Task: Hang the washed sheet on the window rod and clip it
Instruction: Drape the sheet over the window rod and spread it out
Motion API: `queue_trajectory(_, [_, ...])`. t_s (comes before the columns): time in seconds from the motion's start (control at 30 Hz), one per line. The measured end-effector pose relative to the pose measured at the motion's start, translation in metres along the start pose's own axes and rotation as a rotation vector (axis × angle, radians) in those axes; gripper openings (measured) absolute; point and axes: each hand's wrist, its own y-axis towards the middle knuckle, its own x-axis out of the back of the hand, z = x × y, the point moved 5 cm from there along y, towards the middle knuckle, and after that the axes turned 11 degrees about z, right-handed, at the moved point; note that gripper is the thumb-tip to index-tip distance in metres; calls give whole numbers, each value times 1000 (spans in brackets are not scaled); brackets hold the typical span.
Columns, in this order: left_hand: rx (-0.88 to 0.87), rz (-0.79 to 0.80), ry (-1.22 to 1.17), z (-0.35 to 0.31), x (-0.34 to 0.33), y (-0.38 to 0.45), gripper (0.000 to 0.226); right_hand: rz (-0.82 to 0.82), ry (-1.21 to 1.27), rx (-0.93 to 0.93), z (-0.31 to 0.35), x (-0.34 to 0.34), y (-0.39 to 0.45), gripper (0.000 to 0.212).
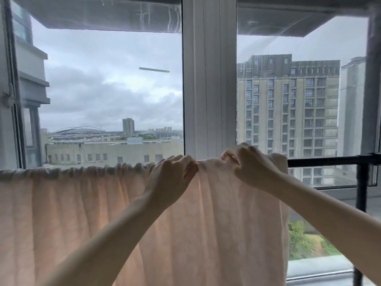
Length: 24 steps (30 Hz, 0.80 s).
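Note:
A pale pink sheet [82, 213] hangs over the black window rod [325, 161], bunched in gathers along its top edge from the far left to just past the white window post. Only the right end of the rod shows bare. My left hand [173, 174] pinches the sheet's top edge at the middle. My right hand [249, 164] grips the top edge a little to the right, fingers curled over the fold. The two hands are close together, almost touching. No clip shows.
A white window post [209, 79] rises behind my hands, with glass panes on both sides. A black vertical bar [361, 188] stands at the right under the rod. The window sill [317, 269] lies low at the right.

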Motion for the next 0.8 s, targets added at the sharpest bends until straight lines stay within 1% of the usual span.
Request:
queue_trajectory(0.03, [8, 19, 17, -1, -2, 1, 32, 5, -81, -30, -8, 1, -4, 28])
queue_trajectory(0.1, [29, 44, 50, -2, -5, 2, 40, 7, -152, -62, -17, 4, -11, 34])
queue_trajectory(0.2, [43, 63, 54, -5, -5, 1, 49, -10, -242, -45, -19, 7, -17, 41])
queue_trajectory(0.23, [33, 69, 51, -4, -4, 2, 50, -16, -262, -56, -19, 9, -18, 42])
queue_trajectory(0.3, [41, 57, 53, -20, -11, 5, 47, -6, -309, -59, -45, 16, -26, 46])
queue_trajectory(0.33, [40, 62, 42, -15, -8, 5, 43, -4, -315, -87, -54, 17, -24, 48])
queue_trajectory(0.43, [55, 68, 48, -5, -6, 7, 38, -18, -278, -187, -88, 27, -30, 51])
queue_trajectory(0.5, [64, 75, 31, -15, -9, 10, 38, -30, -255, -184, -111, 36, -41, 46])
queue_trajectory(0.57, [95, 90, 20, -28, -12, 13, 36, -24, -238, -148, -122, 41, -49, 39])
queue_trajectory(0.67, [225, 101, 45, -43, -16, 18, 37, 15, -155, -48, -127, 44, -56, 27])
queue_trajectory(0.7, [256, 93, 58, -50, -17, 20, 37, 22, -106, -15, -130, 45, -58, 25])
queue_trajectory(0.73, [268, 75, 66, -59, -18, 21, 34, 24, -57, 17, -132, 46, -59, 26])
queue_trajectory(0.8, [217, 32, 72, -81, -24, 26, 30, 19, 6, 58, -137, 47, -63, 26])
